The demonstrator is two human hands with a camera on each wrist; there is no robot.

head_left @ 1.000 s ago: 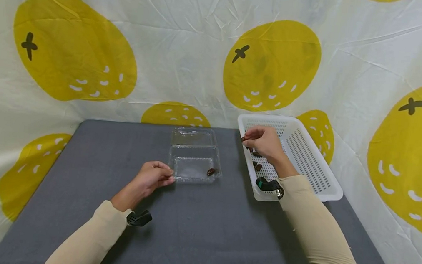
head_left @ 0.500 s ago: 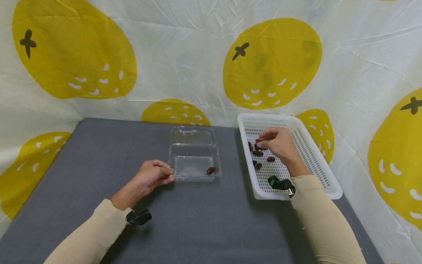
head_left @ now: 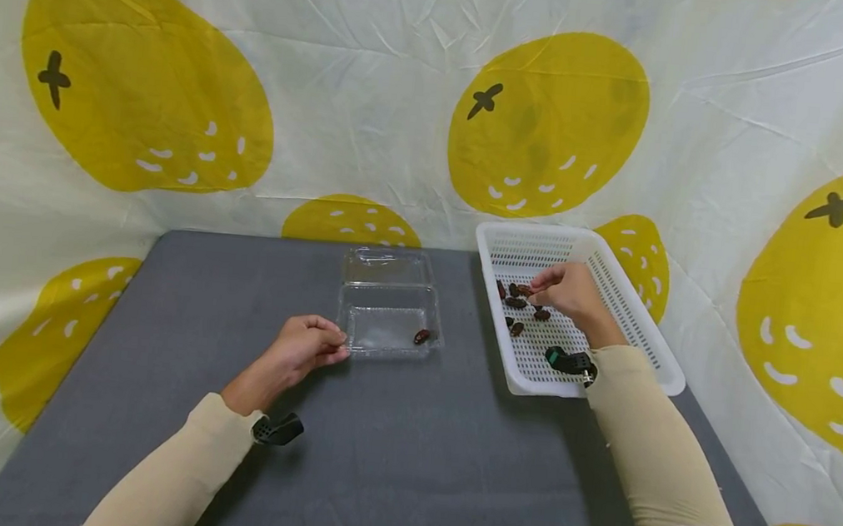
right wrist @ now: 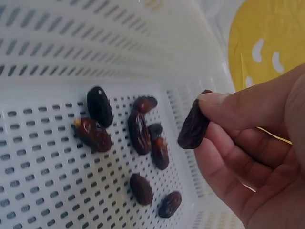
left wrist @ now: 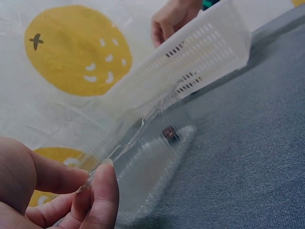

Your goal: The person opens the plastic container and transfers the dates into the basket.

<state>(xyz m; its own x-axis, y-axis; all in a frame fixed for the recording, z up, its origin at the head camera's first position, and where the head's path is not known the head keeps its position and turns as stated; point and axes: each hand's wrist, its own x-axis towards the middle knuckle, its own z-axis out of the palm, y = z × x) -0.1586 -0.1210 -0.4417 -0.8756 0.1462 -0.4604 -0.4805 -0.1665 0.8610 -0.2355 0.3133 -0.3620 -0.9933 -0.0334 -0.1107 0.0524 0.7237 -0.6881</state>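
Note:
My left hand [head_left: 301, 349] pinches the near left corner of a clear plastic clamshell box [head_left: 382, 326], thumb above and fingers below in the left wrist view. The box lies with its lid [head_left: 387, 268] folded back, and a single brown date [head_left: 422, 336] rests at its right end. Over the white slotted basket [head_left: 621, 301], my right hand [head_left: 567, 294] holds one dark, wrinkled date [right wrist: 194, 125] between thumb and fingers. Below it, several loose dates [right wrist: 139, 133] lie on the basket floor, mostly toward its left side.
A grey cloth covers the table [head_left: 405, 445]. Behind it hangs a pale curtain [head_left: 373, 125] printed with yellow fruit. The basket stands at the back right, its raised walls around the right hand, with a strip of table between it and the box.
My right hand has moved from over the basket's left rim rightward, further inside the basket. More dates on its floor now show. My left hand and the box have stayed put.

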